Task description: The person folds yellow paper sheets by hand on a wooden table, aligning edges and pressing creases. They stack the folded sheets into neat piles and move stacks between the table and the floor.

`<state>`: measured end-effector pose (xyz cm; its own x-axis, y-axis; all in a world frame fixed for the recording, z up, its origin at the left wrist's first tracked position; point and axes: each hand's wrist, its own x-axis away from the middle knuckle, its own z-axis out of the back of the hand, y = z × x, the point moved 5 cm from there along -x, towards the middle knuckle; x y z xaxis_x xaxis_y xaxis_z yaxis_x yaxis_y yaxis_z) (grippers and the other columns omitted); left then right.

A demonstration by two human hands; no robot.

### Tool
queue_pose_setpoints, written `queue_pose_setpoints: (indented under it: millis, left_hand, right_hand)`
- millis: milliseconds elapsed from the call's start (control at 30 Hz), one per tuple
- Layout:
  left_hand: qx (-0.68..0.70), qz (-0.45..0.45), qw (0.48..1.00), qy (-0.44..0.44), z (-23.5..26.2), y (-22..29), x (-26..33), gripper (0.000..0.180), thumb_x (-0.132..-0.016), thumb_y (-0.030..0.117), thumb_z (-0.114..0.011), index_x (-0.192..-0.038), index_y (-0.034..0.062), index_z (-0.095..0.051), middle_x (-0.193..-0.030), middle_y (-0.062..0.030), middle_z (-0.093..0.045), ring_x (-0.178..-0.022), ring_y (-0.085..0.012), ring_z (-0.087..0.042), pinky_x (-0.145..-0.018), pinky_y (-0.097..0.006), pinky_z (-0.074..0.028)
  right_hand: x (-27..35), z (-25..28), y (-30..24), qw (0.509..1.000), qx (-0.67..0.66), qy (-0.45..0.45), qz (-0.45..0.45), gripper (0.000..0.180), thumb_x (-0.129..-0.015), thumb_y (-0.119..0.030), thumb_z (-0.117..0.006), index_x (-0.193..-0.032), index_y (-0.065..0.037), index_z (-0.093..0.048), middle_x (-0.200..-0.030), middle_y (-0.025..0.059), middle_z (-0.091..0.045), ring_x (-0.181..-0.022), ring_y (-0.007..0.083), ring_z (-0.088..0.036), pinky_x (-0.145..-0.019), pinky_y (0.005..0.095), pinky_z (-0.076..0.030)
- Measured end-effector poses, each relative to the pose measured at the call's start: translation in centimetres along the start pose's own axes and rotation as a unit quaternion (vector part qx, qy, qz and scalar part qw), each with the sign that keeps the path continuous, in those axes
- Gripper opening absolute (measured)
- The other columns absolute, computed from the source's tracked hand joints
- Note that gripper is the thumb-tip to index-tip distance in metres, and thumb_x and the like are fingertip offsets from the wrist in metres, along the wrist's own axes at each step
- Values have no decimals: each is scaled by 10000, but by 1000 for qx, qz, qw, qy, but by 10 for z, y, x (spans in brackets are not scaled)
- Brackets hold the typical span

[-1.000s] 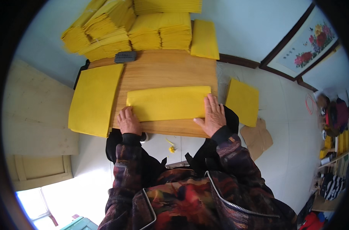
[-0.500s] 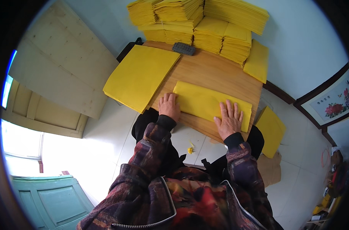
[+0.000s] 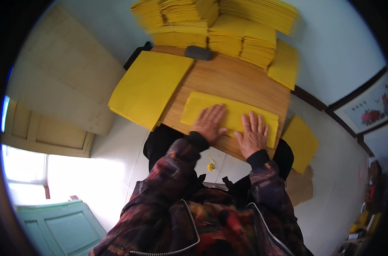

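And here's the L hand, palm down, fingers out nearly straight, flat on the folded yellow sheet, nothing gripped! R hand is right beside it, also flat, fingers a bit spread, pressing or just resting, can't tell, on the sheet's R half; no grip there either. The sheet lies at a slant along the near edge of the wooden table, btwn both palms and the tabletop. Over on the L, a big yellow pile sits flat, overhanging the table edge; dark grey block nr its far corner. Far side: tall yellow stacks by the wall. Down R, another yellow pile, w/ brown paper on the floor.
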<state>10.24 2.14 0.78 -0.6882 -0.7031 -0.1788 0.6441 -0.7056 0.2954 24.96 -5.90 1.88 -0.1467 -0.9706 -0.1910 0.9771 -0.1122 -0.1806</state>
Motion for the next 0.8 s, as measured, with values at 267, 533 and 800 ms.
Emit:
queue_pose_setpoints:
  millis: [267,533,800]
  left_hand:
    - [-53,115,992,-3,20,-58,-1,607,-867,345,-495,-1409,131,-324,-1490,-20,-279,-1378,-209,-237,-1115,-433,-168]
    - [-85,101,991,3,9,-66,-1,609,-873,358,-484,-1412,128,-318,-1494,-27,-269,-1385,-222,-217,-1114,-432,-161]
    - [-79,112,990,-27,17,-67,-4,597,-869,371,-494,-1398,142,-338,-1472,-15,-311,-1364,-212,-263,-1103,-453,-173]
  right_hand:
    - [2,-1,5,998,-56,8,-26,632,-842,-426,-559,-1379,-157,-363,-1484,74,-245,-1373,343,-159,-1078,576,-110]
    - [-12,4,-42,998,-65,-11,-4,573,-881,-354,-521,-1361,-77,-376,-1459,87,-287,-1375,298,-186,-1094,545,-122]
    - [-41,-19,-61,995,-91,-26,17,622,-842,-407,-562,-1361,-109,-391,-1451,58,-306,-1376,244,-210,-1092,545,-129]
